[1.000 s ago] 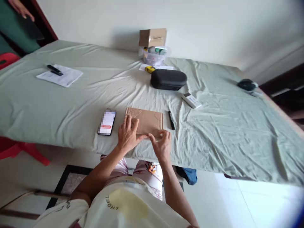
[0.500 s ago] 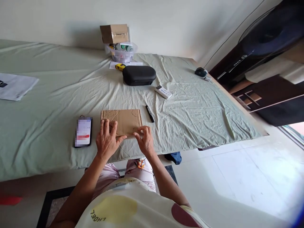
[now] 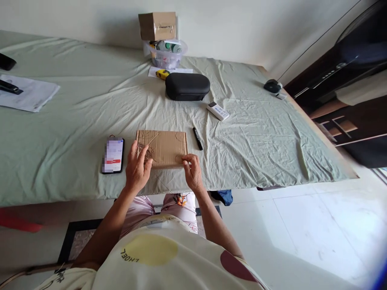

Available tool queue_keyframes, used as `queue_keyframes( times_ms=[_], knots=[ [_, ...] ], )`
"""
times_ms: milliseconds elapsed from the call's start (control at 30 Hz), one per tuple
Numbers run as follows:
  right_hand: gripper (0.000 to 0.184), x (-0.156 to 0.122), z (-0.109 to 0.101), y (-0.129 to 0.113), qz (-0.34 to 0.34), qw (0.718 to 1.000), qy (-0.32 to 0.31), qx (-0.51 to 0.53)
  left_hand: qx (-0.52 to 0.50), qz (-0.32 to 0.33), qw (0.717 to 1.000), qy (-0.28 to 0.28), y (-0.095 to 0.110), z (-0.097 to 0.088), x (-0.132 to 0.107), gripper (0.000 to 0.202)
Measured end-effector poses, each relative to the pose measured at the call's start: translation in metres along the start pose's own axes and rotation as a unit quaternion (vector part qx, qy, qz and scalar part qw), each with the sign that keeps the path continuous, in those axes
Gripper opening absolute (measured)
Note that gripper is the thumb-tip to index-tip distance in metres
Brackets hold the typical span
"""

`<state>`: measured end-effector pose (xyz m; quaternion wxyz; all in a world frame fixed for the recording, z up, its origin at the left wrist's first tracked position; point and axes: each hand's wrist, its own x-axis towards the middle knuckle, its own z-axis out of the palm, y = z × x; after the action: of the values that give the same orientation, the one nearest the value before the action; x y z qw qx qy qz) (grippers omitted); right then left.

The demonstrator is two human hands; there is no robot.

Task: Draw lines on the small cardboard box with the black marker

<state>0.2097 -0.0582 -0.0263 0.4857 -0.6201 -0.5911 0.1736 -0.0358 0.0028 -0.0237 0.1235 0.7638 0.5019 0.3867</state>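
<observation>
A flat cardboard box (image 3: 169, 147) with dark scribbles and curved pen lines on its top lies near the table's front edge. My left hand (image 3: 137, 169) is at its left front corner, fingers apart and partly over the scribbled area; contact of the fingertips is hard to make out. At the right front corner, my right hand (image 3: 192, 172) has thumb and forefinger closed on the box's edge. A black marker (image 3: 197, 139) lies just right of the box. To the left of my left hand rests a phone (image 3: 115, 156) with a lit, partly blurred screen.
Behind the box are a black hard case (image 3: 187, 86), a white small box (image 3: 218, 111) and a yellow tape measure (image 3: 162, 74). A clear plastic basket (image 3: 166, 60) carries another carton (image 3: 157, 26). Papers (image 3: 33, 94) lie left; a black mouse-like object (image 3: 272, 85) sits right.
My left hand has lifted from lying flat on the box and shifted towards its left edge, baring more scribbles. My right hand stays at the right corner. The whole view has shifted slightly.
</observation>
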Motion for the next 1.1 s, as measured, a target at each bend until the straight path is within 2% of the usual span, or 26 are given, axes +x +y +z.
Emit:
queue_keyframes(
  times_ms=[367, 600, 900, 1000, 1100],
  knots=[
    [0.042, -0.003, 0.002, 0.002, 0.029, 0.999, 0.012, 0.043, -0.016, 0.002, 1.0, 0.021, -0.007, 0.005, -0.005, 0.054],
    [0.045, -0.004, 0.003, 0.004, 0.023, 0.999, 0.015, 0.036, -0.031, -0.025, 0.999, 0.036, -0.005, 0.006, -0.006, 0.054],
    [0.048, -0.004, 0.004, 0.007, 0.031, 0.997, 0.021, 0.065, -0.017, 0.007, 0.999, 0.029, -0.008, 0.006, -0.003, 0.049],
    [0.047, -0.003, 0.004, 0.007, 0.026, 0.997, 0.023, 0.065, -0.024, 0.013, 0.997, 0.066, 0.005, -0.007, 0.005, 0.044],
    [0.046, -0.003, 0.004, 0.008, 0.031, 0.997, 0.022, 0.072, -0.059, 0.045, 0.989, 0.124, 0.035, -0.045, 0.009, 0.034]
  ],
)
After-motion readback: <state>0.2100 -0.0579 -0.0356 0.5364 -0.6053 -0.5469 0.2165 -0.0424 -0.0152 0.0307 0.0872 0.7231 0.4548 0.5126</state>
